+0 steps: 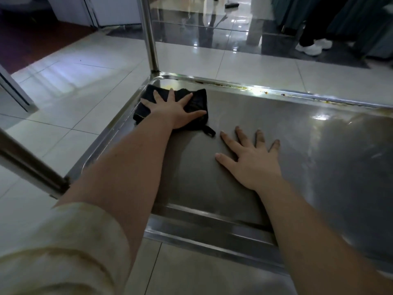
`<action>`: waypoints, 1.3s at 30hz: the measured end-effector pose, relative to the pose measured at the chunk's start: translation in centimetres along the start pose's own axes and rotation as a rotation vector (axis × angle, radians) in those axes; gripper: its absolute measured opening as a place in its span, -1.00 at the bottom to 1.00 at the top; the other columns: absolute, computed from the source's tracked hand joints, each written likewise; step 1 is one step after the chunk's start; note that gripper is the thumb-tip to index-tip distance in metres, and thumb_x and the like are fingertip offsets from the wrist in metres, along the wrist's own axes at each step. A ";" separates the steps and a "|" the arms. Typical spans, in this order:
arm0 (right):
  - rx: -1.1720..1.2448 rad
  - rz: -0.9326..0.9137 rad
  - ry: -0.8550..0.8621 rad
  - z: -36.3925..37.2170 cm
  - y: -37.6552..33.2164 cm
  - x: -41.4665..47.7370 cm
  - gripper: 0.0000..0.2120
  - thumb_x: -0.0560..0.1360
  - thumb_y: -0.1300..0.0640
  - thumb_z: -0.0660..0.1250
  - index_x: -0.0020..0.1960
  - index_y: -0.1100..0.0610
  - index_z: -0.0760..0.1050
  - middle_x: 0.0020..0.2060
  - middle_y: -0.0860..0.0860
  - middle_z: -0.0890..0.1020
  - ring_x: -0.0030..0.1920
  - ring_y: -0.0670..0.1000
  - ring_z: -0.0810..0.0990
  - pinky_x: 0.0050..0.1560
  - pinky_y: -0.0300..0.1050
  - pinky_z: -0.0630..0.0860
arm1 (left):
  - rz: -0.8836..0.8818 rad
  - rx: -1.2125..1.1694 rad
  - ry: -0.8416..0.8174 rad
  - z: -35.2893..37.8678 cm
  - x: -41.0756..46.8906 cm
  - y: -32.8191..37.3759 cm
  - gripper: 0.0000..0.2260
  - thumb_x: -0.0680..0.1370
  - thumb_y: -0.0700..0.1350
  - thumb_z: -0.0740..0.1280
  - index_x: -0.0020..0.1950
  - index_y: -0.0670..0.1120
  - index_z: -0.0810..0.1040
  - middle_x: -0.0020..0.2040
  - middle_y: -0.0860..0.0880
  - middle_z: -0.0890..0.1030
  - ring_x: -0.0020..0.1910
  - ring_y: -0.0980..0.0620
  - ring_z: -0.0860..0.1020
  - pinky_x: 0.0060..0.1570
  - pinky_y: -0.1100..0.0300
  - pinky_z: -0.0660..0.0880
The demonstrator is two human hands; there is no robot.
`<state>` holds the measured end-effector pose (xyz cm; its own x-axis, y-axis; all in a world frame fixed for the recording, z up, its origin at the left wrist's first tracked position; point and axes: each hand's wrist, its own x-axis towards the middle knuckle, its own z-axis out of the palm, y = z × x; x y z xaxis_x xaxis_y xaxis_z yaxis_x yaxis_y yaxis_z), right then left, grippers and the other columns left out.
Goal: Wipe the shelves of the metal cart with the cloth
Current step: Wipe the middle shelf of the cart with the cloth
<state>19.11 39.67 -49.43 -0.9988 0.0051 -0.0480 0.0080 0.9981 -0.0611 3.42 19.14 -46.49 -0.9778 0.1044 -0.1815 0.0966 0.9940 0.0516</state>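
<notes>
A low steel shelf of the metal cart [319, 150] fills the middle and right of the head view. A black cloth [196, 104] lies in its far left corner. My left hand [173, 110] presses flat on the cloth with fingers spread. My right hand [252, 158] rests flat on the bare shelf, fingers spread, a little right of the cloth and nearer to me. It holds nothing.
An upright cart post [150, 39] rises from the far left corner, and another post [27, 167] runs at the near left. Yellowish grime [244, 87] lines the far rim. Tiled floor surrounds the cart. A person's white shoes [312, 46] stand at the back right.
</notes>
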 end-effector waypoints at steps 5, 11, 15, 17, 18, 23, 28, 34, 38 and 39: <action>0.012 -0.002 -0.002 -0.1 0.2 -0.2 -0.31 0.37 -0.56 -0.30 0.47 -0.44 -0.25 0.58 -0.20 -0.12 0.56 0.23 -0.18 0.40 0.47 -0.25 | 0.085 0.016 -0.002 1.0 -1.4 -1.8 -0.10 0.14 0.72 -0.20 0.46 0.49 -0.17 0.62 0.04 -0.14 0.55 -0.28 -0.22 0.31 -0.50 -0.23; 0.035 -0.002 -0.005 0.1 -0.5 -0.4 -0.29 0.37 -0.56 -0.28 0.48 -0.41 -0.23 0.58 -0.19 -0.12 0.56 0.22 -0.21 0.40 0.46 -0.29 | 0.015 0.046 0.034 0.7 -2.0 -5.7 -0.04 0.10 0.72 -0.29 0.49 0.45 -0.14 0.62 0.01 -0.10 0.56 -0.27 -0.17 0.38 -0.44 -0.24; 0.027 0.010 0.006 0.1 -0.4 -0.4 -0.24 0.36 -0.56 -0.28 0.51 -0.36 -0.19 0.59 -0.17 -0.09 0.56 0.24 -0.18 0.39 0.48 -0.28 | 0.006 0.008 0.008 0.7 -2.3 -1.1 -0.11 0.17 0.70 -0.21 0.48 0.46 -0.15 0.62 0.01 -0.13 0.55 -0.31 -0.21 0.32 -0.46 -0.30; 0.047 0.037 0.028 0.1 -0.3 -0.6 -0.17 0.35 -0.58 -0.24 0.55 -0.29 -0.12 0.58 -0.18 -0.04 0.57 0.20 -0.16 0.41 0.45 -0.28 | 0.075 0.002 -0.004 0.8 -2.4 2.6 -0.16 0.25 0.67 -0.15 0.50 0.45 -0.14 0.62 0.00 -0.14 0.54 -0.31 -0.22 0.33 -0.47 -0.29; 0.057 0.051 0.040 0.1 -0.1 -0.7 -0.13 0.34 -0.58 -0.21 0.57 -0.24 -0.09 0.58 -0.19 -0.02 0.57 0.17 -0.15 0.42 0.42 -0.28 | 0.111 -0.002 -0.002 0.9 -2.6 4.4 -0.18 0.28 0.66 -0.12 0.51 0.44 -0.13 0.62 0.00 -0.14 0.55 -0.31 -0.23 0.34 -0.47 -0.27; 0.086 0.058 0.048 0.1 0.1 -1.0 -0.07 0.32 -0.60 -0.18 0.58 -0.18 -0.05 0.58 -0.19 0.00 0.58 0.11 -0.13 0.48 0.32 -0.25 | 0.145 -0.031 0.020 1.5 -3.4 5.3 -0.19 0.29 0.65 -0.10 0.50 0.44 -0.10 0.62 0.03 -0.12 0.56 -0.25 -0.22 0.37 -0.45 -0.24; 0.087 0.036 0.041 -0.1 -0.1 -1.5 -0.11 0.35 -0.60 -0.18 0.58 -0.20 -0.06 0.58 -0.19 -0.02 0.58 0.12 -0.13 0.48 0.32 -0.24 | 0.045 0.008 0.023 1.0 -4.8 -3.2 -0.16 0.22 0.68 -0.19 0.48 0.47 -0.14 0.62 0.06 -0.12 0.57 -0.24 -0.18 0.39 -0.45 -0.20; 0.057 -0.004 -0.077 -0.9 -0.3 -1.7 -0.15 0.40 -0.57 -0.18 0.58 -0.20 -0.17 0.58 -0.17 -0.13 0.58 0.13 -0.19 0.46 0.36 -0.24 | 0.089 0.020 0.012 2.5 -9.4 -4.8 -0.12 0.12 0.71 -0.30 0.44 0.51 -0.20 0.62 0.06 -0.15 0.55 -0.28 -0.21 0.36 -0.44 -0.26; 0.031 0.058 -0.132 -2.9 4.3 -2.5 -0.21 0.42 -0.56 -0.04 0.56 -0.26 -0.05 0.59 -0.16 -0.05 0.58 0.17 -0.12 0.42 0.44 -0.23 | 0.100 -0.022 0.028 2.7 -11.1 -4.3 -0.14 0.14 0.71 -0.26 0.44 0.52 -0.17 0.62 0.06 -0.14 0.55 -0.27 -0.22 0.36 -0.44 -0.27; 0.012 0.137 -0.146 -3.1 6.5 -3.3 -0.20 0.38 -0.59 -0.07 0.54 -0.31 -0.07 0.58 -0.18 -0.06 0.57 0.22 -0.12 0.39 0.48 -0.22 | 0.090 -0.021 0.023 2.6 -11.3 -4.2 -0.13 0.14 0.71 -0.26 0.45 0.51 -0.17 0.62 0.05 -0.14 0.55 -0.28 -0.22 0.36 -0.45 -0.27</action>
<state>22.28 46.31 -46.60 -0.9708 0.1309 -0.2010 0.1449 0.9878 -0.0564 14.57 13.92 -47.22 -0.9694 0.1927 -0.1521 0.1810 0.9796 0.0872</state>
